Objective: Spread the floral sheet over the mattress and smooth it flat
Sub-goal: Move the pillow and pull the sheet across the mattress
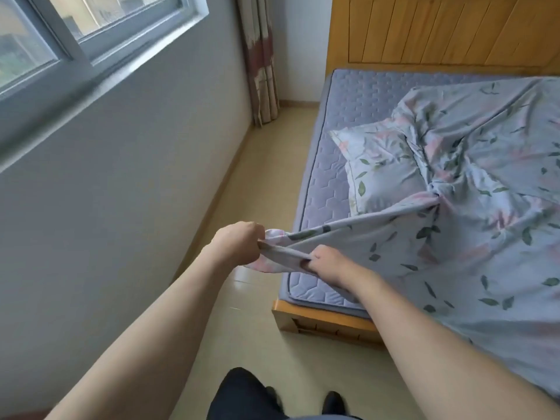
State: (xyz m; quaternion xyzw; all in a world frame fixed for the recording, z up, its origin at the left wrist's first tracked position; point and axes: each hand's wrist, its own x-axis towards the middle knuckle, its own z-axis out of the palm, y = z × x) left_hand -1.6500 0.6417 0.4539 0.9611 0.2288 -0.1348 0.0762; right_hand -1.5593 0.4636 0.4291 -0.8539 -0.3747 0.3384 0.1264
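Near the centre of the frame, a bunched corner of the floral sheet (454, 237) is gripped by the left hand (239, 242) and by the right hand (328, 263), both curled into fists around the cloth. The rest is rumpled across the mattress (330, 165) at right, partly covering a matching pillow (378, 165) below the wooden headboard (439, 28).

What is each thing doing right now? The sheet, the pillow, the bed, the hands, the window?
floral sheet: bunched, partly spread
pillow: lying on the mattress, partly under the sheet
mattress: left strip bare
left hand: gripping the sheet's corner
right hand: gripping the sheet's edge
window: cannot tell
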